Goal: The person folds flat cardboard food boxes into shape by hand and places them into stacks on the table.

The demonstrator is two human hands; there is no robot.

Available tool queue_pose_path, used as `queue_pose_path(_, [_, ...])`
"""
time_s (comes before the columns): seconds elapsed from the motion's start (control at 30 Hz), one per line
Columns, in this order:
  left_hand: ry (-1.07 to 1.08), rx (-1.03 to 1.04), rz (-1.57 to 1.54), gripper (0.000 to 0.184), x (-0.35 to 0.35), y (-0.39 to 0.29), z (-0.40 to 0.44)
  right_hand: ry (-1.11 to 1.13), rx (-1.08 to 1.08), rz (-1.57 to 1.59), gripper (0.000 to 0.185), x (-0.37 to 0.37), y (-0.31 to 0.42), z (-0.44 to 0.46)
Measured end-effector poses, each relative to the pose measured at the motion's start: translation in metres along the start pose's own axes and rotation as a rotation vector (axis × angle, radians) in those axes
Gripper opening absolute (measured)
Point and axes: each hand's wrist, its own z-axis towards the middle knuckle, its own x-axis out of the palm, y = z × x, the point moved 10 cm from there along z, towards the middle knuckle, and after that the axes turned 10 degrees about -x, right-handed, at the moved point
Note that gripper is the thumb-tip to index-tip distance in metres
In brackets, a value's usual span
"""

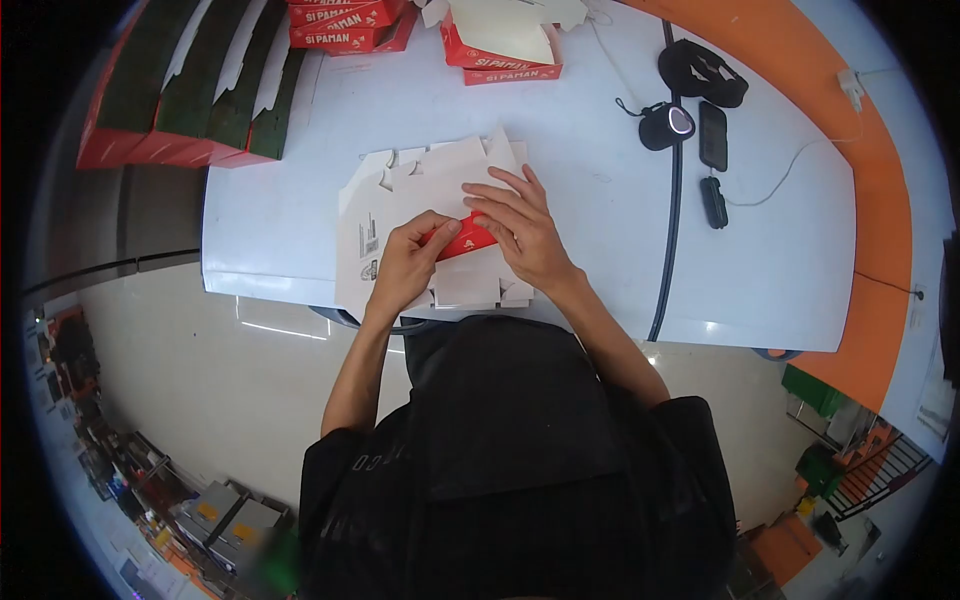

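White flat cardboard box blanks (400, 205) lie layered on the table in front of me, with cut tabs along the far edge and small black print on the left. A red cardboard panel (466, 240) with a small white mark is raised over them. My left hand (408, 262) is closed on its left end, thumb on top. At its right end, my right hand (528, 238) has the thumb against the red panel and the forefinger near its upper edge; the other fingers stretch over the white cardboard. Their tips partly hide the panel's far side.
Red "SI PAMAN" boxes (340, 38) are stacked at the back, beside an open box (500, 45). Large green and red cartons (190, 90) stand back left. To the right are a black cap (702, 74), a round black device (665, 127), a phone (713, 136) and a cable (775, 190).
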Motion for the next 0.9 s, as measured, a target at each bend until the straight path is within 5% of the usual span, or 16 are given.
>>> queue_pose_path(0.07, [0.02, 0.164, 0.007, 0.022, 0.006, -0.004, -0.001, 0.069, -0.031, 0.028, 0.028, 0.004, 0.001, -0.001])
queue_pose_path(0.27, [0.043, 0.168, 0.314, 0.014, 0.009, -0.034, -0.01, 0.137, 0.115, 0.051, 0.025, 0.001, -0.006, -0.017])
queue_pose_path(0.37, [-0.325, 0.587, 0.553, 0.01, -0.005, -0.103, -0.069, 0.152, 0.286, 0.091, 0.021, -0.004, -0.031, -0.045])
queue_pose_path(0.53, [0.142, 0.138, 0.304, 0.013, 0.001, -0.025, -0.088, -0.1, 0.515, 0.294, 0.021, -0.034, -0.035, -0.05])
queue_pose_path(0.57, [0.071, -0.02, 0.084, 0.029, -0.016, 0.028, -0.069, -0.104, 0.519, 0.328, 0.022, -0.033, -0.034, -0.05])
queue_pose_path(0.63, [-0.239, 0.251, -0.237, 0.044, -0.029, 0.012, -0.063, -0.121, 0.524, 0.404, 0.024, -0.023, -0.033, -0.048])
queue_pose_path(0.73, [-0.294, 0.347, -0.105, 0.048, -0.029, -0.014, -0.044, -0.109, 0.579, 0.444, 0.028, -0.001, -0.038, -0.055])
queue_pose_path(0.87, [-0.261, 0.114, 0.004, 0.044, -0.028, -0.022, -0.007, -0.039, 0.526, 0.362, 0.03, 0.006, -0.031, -0.048])
queue_pose_path(0.9, [-0.298, 0.202, 0.143, 0.04, -0.027, -0.031, -0.005, -0.028, 0.507, 0.346, 0.03, 0.005, -0.029, -0.045])
